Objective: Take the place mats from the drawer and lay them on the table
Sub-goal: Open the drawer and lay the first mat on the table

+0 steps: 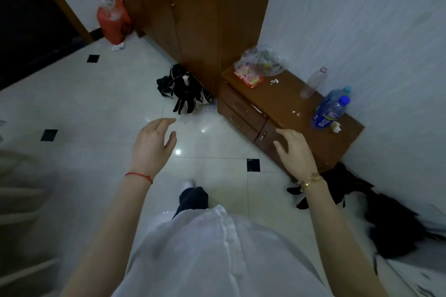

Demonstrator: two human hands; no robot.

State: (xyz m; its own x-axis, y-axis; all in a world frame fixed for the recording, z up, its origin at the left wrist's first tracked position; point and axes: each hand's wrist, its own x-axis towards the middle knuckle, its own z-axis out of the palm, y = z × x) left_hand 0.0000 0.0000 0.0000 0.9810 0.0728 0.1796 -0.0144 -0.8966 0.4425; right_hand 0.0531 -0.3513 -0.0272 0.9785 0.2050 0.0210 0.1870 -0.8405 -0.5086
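Both hands are raised in front of the person above a glossy white tiled floor [101, 103]. The left hand [152, 142] is empty, fingers loosely spread and slightly curled, with a red string bracelet [140, 177] at the wrist. The right hand [293, 149] is also empty and spread, a gold bracelet [311, 180] on its wrist, and it hovers in front of a low wooden cabinet [284, 103] that stands against the wall. The cabinet's two drawers [241, 113] are closed, so no place mats can be seen. On top of the cabinet lie a clear plastic bag [261, 60] with a snack packet [248, 78] beside it, an empty clear bottle [313, 83] and two blue-labelled water bottles [330, 109]. A tall wooden wardrobe [200, 14] rises just left of the cabinet, with dark clothing [185, 89] heaped on the floor at its foot. A red plastic bag [113, 19] sits near the far wall.
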